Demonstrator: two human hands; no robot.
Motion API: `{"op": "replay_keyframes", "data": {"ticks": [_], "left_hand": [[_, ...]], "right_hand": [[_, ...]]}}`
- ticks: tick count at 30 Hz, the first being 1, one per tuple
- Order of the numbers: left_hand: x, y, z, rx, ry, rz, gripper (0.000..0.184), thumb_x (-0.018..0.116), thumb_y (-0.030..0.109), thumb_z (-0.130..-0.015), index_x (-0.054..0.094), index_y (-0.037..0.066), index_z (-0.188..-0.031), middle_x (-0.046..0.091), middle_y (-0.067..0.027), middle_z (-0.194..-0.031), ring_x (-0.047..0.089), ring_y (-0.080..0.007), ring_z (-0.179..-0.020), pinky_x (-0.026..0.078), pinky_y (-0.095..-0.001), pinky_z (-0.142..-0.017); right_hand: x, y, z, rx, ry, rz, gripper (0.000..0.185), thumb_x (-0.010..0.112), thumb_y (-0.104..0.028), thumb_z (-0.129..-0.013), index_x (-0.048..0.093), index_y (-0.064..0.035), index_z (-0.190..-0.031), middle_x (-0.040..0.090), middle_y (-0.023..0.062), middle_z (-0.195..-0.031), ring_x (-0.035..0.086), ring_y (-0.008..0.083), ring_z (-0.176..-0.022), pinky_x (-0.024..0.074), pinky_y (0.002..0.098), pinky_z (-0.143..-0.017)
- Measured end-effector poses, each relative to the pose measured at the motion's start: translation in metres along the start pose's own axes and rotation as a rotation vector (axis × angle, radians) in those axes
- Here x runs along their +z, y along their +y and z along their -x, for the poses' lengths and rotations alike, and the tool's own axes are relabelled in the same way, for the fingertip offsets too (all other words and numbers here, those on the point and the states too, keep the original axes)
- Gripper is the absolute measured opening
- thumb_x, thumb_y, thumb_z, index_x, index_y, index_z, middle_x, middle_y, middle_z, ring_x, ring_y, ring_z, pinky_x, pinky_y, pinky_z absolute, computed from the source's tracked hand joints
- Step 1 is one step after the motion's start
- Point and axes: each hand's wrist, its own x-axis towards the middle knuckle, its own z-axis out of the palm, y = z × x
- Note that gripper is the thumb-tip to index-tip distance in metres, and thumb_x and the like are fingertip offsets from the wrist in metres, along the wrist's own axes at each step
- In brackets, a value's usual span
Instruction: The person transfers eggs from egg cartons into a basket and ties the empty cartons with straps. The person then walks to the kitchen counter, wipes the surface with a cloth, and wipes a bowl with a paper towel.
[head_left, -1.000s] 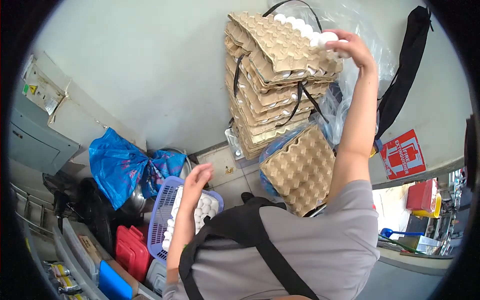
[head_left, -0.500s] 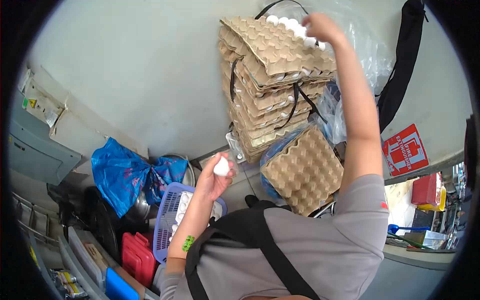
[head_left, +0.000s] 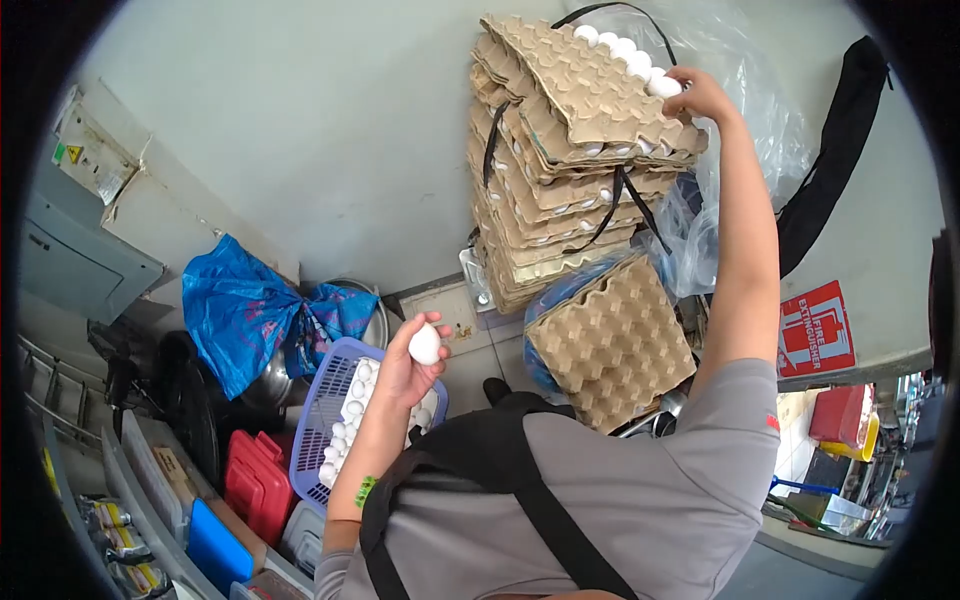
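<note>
A white egg (head_left: 425,345) rests in my left hand (head_left: 397,373), its fingers curled round it, above the purple basket (head_left: 309,425). White eggs (head_left: 352,410) fill much of that basket. My right hand (head_left: 704,98) reaches to the top of a tall stack of cardboard egg trays (head_left: 545,215), where its fingers close on another egg (head_left: 664,86) at the end of a row. The upper tray (head_left: 570,80) lies tilted over the rest, leaving only this row of eggs (head_left: 612,45) exposed. Black straps hang round the stack.
Bare egg trays (head_left: 615,340) stand in front of the stack. Clear plastic (head_left: 745,95) drapes behind my right arm. A blue bag (head_left: 240,315) and a red container (head_left: 258,482) are at the left. A fire extinguisher sign (head_left: 817,330) is on the right wall.
My right hand has come down from above the row onto an egg at its near end. My left hand still holds its egg. The view has shifted, showing more of the basket.
</note>
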Motion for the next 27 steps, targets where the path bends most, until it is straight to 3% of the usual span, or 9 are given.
{"op": "replay_keyframes", "data": {"ticks": [4,6,8,11,13,16,17,22,27], "left_hand": [[-0.005,0.001,0.001,0.010,0.010,-0.002,0.027,0.052,0.031,-0.084,0.051,0.008,-0.098,0.058,-0.0080,-0.084,0.055,-0.0157,-0.060,0.042,-0.0224,-0.043],[-0.004,0.000,0.002,0.007,0.015,0.028,0.025,0.051,0.030,-0.085,0.053,0.007,-0.096,0.058,-0.0089,-0.083,0.055,-0.0163,-0.060,0.042,-0.0219,-0.042],[-0.005,0.001,0.003,0.008,0.020,0.061,0.024,0.051,0.029,-0.085,0.054,0.007,-0.093,0.057,-0.0099,-0.081,0.054,-0.0169,-0.060,0.043,-0.0213,-0.041],[-0.010,0.001,0.005,0.008,0.009,0.082,0.022,0.051,0.029,-0.085,0.054,0.008,-0.092,0.057,-0.0092,-0.081,0.054,-0.0172,-0.060,0.042,-0.0217,-0.042],[-0.018,0.001,0.008,0.025,0.030,0.067,0.023,0.051,0.030,-0.085,0.053,0.009,-0.094,0.059,-0.0074,-0.082,0.056,-0.0170,-0.061,0.042,-0.0231,-0.043],[-0.026,0.001,0.013,0.063,0.075,0.078,0.021,0.052,0.029,-0.085,0.054,0.010,-0.092,0.057,-0.0075,-0.080,0.054,-0.0171,-0.061,0.042,-0.0215,-0.043],[-0.028,0.002,0.015,0.059,0.081,0.093,0.020,0.053,0.030,-0.084,0.054,0.010,-0.092,0.057,-0.0074,-0.080,0.054,-0.0165,-0.061,0.041,-0.0210,-0.043],[-0.040,0.004,0.026,0.101,0.138,0.153,0.020,0.053,0.029,-0.084,0.054,0.010,-0.092,0.057,-0.0074,-0.080,0.054,-0.0159,-0.061,0.041,-0.0200,-0.043],[-0.057,0.007,0.035,0.118,0.096,0.219,0.020,0.049,0.027,-0.086,0.053,0.009,-0.094,0.059,-0.0069,-0.081,0.058,-0.0183,-0.065,0.047,-0.0235,-0.049]], "right_hand": [[-0.004,0.025,0.015,0.197,0.129,-0.438,0.042,0.071,-0.019,-0.062,0.057,-0.0072,-0.100,0.062,0.0068,-0.093,0.059,0.0177,-0.066,0.0481,0.0302,-0.055],[-0.006,0.029,0.023,0.315,0.213,-1.226,0.043,0.065,-0.020,-0.071,0.051,-0.0104,-0.111,0.061,0.0075,-0.095,0.057,0.0136,-0.064,0.0467,0.0238,-0.048],[-0.006,0.023,0.030,0.310,0.305,-1.368,0.046,0.059,-0.017,-0.074,0.046,-0.0158,-0.118,0.060,0.0064,-0.091,0.056,0.0113,-0.063,0.0450,0.0191,-0.045],[-0.014,0.020,0.029,0.258,0.334,-1.317,0.036,0.058,-0.017,-0.075,0.052,-0.0178,-0.111,0.059,0.0039,-0.088,0.056,0.0120,-0.062,0.0448,0.0206,-0.045],[-0.022,0.020,0.023,0.464,0.052,-0.809,0.028,0.060,-0.022,-0.073,0.059,-0.0182,-0.101,0.058,0.0019,-0.087,0.056,0.0127,-0.062,0.0444,0.0253,-0.046],[-0.021,0.013,0.019,0.617,-0.019,-0.387,0.024,0.056,-0.024,-0.074,0.062,-0.0171,-0.096,0.057,0.0010,-0.084,0.055,0.0123,-0.058,0.0412,0.0265,-0.042],[-0.013,0.036,0.009,0.620,-0.053,-0.308,0.029,0.063,-0.032,-0.068,0.063,-0.0168,-0.092,0.058,0.0006,-0.081,0.053,0.0146,-0.055,0.0390,0.0300,-0.043],[-0.001,0.022,-0.006,0.710,-0.117,-0.158,0.040,0.071,-0.039,-0.058,0.064,-0.0119,-0.086,0.058,0.0025,-0.074,0.050,0.0179,-0.053,0.0365,0.0324,-0.043],[0.010,0.034,-0.026,0.645,-0.156,0.048,0.046,0.072,-0.042,-0.059,0.064,-0.0008,-0.079,0.061,0.0098,-0.077,0.056,0.0251,-0.065,0.0442,0.0425,-0.056]]}}
